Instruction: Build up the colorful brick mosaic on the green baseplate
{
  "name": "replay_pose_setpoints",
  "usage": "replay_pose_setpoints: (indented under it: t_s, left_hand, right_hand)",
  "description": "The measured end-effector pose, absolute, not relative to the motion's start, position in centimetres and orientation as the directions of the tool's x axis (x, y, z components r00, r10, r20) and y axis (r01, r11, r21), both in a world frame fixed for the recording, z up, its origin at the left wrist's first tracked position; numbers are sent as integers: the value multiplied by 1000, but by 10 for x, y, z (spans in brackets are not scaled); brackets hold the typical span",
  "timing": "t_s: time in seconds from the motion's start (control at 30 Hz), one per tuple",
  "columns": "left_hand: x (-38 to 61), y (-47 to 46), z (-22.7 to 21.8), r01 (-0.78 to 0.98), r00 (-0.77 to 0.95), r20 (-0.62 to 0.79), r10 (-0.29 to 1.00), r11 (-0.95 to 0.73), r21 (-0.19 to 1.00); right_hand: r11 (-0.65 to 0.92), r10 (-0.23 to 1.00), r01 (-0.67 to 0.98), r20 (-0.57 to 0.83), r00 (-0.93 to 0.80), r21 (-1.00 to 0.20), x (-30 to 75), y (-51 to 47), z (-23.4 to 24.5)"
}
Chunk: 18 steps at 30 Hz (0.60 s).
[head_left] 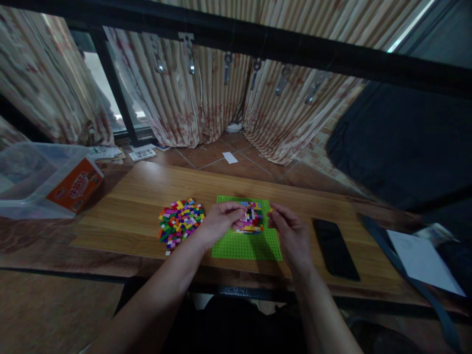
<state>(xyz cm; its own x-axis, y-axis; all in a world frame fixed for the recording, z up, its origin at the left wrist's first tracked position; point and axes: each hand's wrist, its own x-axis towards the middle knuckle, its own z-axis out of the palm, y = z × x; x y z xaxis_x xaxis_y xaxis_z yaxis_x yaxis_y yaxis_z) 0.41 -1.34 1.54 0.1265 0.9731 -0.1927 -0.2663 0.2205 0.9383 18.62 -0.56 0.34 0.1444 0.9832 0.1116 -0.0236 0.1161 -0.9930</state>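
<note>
A green studded baseplate lies on the wooden board, with a block of multicoloured toy bricks built up on its upper middle. My left hand reaches over the left side of that build. Its thumb and forefinger are pinched together at the bricks; what they hold, if anything, is too small to make out. Just right of the baseplate's upper edge, my right hand pinches a small yellow brick between thumb and fingers. A pile of loose mixed-colour bricks sits left of the baseplate.
A black phone lies on the wooden board to the right. Farther right are a dark strap and white paper. A clear plastic bin with an orange label stands at the left. A dark bar with metal clips crosses above.
</note>
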Motion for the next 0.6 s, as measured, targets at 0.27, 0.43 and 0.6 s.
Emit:
replay_pose_setpoints:
  t_s: [0.27, 0.43, 0.6]
  left_hand:
    - [1, -10, 9, -142, 68, -118, 991, 127, 982]
    - [0, -11, 12, -97, 50, -136, 989, 141, 985]
    - [-1, -11, 14, -58, 38, -135, 990, 138, 989]
  right_hand:
    - [-7, 979, 54, 4, 202, -998, 196, 1, -4]
    - [5, 987, 107, 22, 161, -994, 197, 2, -8]
    - [13, 989, 168, 37, 143, -986, 198, 1, -12]
